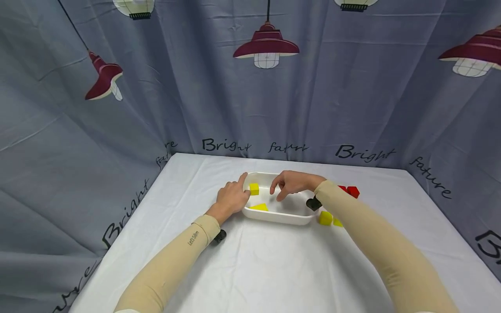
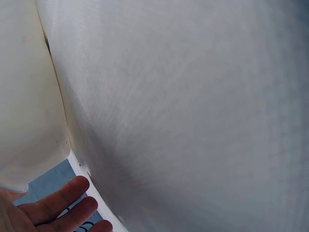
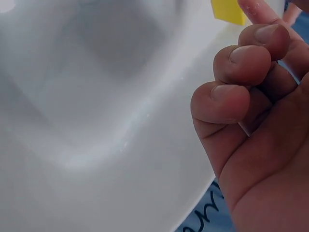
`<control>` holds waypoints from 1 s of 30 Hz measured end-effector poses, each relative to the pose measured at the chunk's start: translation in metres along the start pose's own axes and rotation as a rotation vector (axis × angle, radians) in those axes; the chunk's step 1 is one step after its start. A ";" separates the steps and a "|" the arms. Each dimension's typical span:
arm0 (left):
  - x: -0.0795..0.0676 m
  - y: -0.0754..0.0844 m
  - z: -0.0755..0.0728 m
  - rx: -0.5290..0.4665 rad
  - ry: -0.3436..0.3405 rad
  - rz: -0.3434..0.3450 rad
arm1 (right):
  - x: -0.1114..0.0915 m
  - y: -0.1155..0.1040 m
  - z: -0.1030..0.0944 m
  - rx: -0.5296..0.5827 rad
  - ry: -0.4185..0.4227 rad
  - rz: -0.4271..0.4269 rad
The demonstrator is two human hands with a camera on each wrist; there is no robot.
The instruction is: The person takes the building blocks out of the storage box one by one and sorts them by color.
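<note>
A white rectangular dish (image 1: 278, 218) stands on the table with a yellow cube (image 1: 254, 189) and a yellow wedge-like block (image 1: 259, 207) inside, both toward its left end. My left hand (image 1: 232, 196) is at the dish's left end, fingers extended along the rim; its fingers (image 2: 72, 193) show beside the dish wall in the left wrist view. Over the inside of the dish hovers my right hand (image 1: 294, 182), index finger and thumb spread apart with nothing between them. In the right wrist view, its other fingers (image 3: 222, 104) are bent toward the palm.
Just right of the dish lie a yellow block (image 1: 325, 218) and another yellow piece (image 1: 338, 222), partly behind the right sleeve. Farther back are red blocks (image 1: 353, 191), one partly hidden by that sleeve. A grey printed curtain (image 1: 250, 108) hangs behind the white-covered table (image 1: 266, 269).
</note>
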State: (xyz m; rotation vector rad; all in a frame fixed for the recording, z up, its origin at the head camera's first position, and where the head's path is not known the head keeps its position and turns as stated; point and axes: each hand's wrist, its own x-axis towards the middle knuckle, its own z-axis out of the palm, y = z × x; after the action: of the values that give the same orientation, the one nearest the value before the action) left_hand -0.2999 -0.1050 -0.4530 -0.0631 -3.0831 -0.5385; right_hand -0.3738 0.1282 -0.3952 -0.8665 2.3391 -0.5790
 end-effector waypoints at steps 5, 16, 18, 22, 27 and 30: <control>0.000 0.001 0.001 0.001 0.009 -0.004 | 0.005 -0.005 0.008 0.002 -0.010 -0.006; 0.001 0.003 0.001 0.006 0.020 0.006 | 0.016 -0.001 0.021 -0.044 -0.014 -0.020; 0.001 0.003 0.001 0.008 0.021 0.006 | 0.019 -0.003 0.023 -0.065 -0.014 -0.020; 0.001 0.002 0.001 0.008 0.020 0.007 | 0.024 -0.007 0.027 -0.088 -0.024 -0.035; 0.000 0.001 0.001 0.010 0.022 0.009 | 0.029 -0.011 0.031 -0.099 -0.051 -0.061; 0.000 0.001 0.001 0.009 0.023 0.010 | 0.032 -0.011 0.033 -0.105 -0.053 -0.065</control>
State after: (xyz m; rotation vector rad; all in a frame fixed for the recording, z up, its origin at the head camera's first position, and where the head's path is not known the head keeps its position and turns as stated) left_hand -0.3003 -0.1038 -0.4533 -0.0710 -3.0610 -0.5211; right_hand -0.3677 0.0917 -0.4246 -0.9968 2.3171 -0.4577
